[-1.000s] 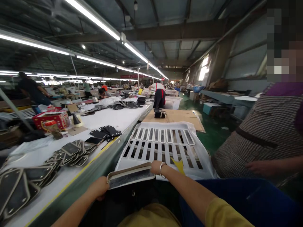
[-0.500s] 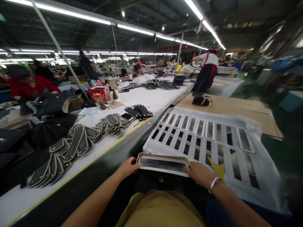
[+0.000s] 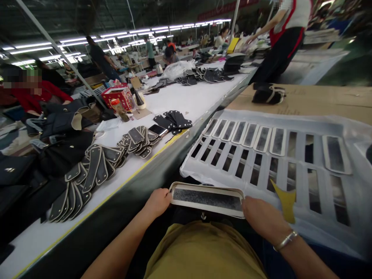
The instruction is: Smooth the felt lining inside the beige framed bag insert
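A dark rectangular panel [image 3: 206,197] with a raised pale rim is held level in front of my body. My left hand [image 3: 157,202] pinches its left end, and my right hand [image 3: 258,215] grips the right end; some fingers are hidden. Black material with a metal stud shows just under the panel. To the right, a white sheet with rows of rectangular openings [image 3: 184,169] carries several similar pale-rimmed panels [image 3: 277,140]. A yellow scrap [image 3: 286,203] lies on that sheet, close to my right hand.
On the white table [image 3: 162,102] at left lie pale-edged black straps [image 3: 94,168], black pieces [image 3: 176,121], a phone [image 3: 158,130] and a red box [image 3: 117,97]. Black bags [image 3: 64,166] are heaped far left. Beyond the cardboard [image 3: 314,97] stands a co-worker [image 3: 283,50].
The view has tipped downward and closer, so the sheet and table look larger. Both hands still hold the panel. The co-worker at right leans with an arm over the table.
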Available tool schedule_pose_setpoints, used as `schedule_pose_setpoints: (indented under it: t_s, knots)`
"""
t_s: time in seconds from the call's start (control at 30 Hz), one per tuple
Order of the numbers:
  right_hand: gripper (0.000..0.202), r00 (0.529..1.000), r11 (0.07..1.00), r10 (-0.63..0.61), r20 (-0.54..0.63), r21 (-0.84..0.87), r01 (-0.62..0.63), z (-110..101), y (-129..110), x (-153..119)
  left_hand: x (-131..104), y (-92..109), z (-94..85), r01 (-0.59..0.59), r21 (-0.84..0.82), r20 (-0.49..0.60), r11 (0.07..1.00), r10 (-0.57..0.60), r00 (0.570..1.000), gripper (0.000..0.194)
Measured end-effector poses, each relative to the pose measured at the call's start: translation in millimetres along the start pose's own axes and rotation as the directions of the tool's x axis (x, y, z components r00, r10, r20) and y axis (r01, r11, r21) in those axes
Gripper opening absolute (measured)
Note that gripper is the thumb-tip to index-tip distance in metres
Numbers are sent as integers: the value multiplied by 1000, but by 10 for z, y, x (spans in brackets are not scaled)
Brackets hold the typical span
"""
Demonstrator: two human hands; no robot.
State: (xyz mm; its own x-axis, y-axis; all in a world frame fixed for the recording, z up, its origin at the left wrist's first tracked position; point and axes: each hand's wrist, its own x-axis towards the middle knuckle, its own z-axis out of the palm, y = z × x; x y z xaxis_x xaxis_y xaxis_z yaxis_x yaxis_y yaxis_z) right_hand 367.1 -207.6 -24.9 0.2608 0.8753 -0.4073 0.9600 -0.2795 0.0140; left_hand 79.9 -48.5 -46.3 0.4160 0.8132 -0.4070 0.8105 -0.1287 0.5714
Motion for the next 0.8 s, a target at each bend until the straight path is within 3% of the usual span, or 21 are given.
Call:
schedule_pose_setpoints:
  t_s: [0.23,0.53,0.63,0.73,0.8]
  knots:
    - [29,991,991,-136,-12,8,136,147,109,50,-7,-15,61,9,6,54,1000,-9,999,30]
    - [28,997,994,-56,46,99,52,1,120,83,-38,-8,-41,-41,-10,98,999,42,994,25]
    - [35,995,967,-68,73,252,48,-25,150,90,5,-26,-39,-14,-44,139,999,20,990,30]
    - [46,984,886,-30,177,459,-55,-49,158,76,41,-24,-11,10,-21,138,1000,-7,990,34]
    - [48,979,871,1,204,481,-101,-69,140,63,40,0,2,10,31,115,999,-14,993,32]
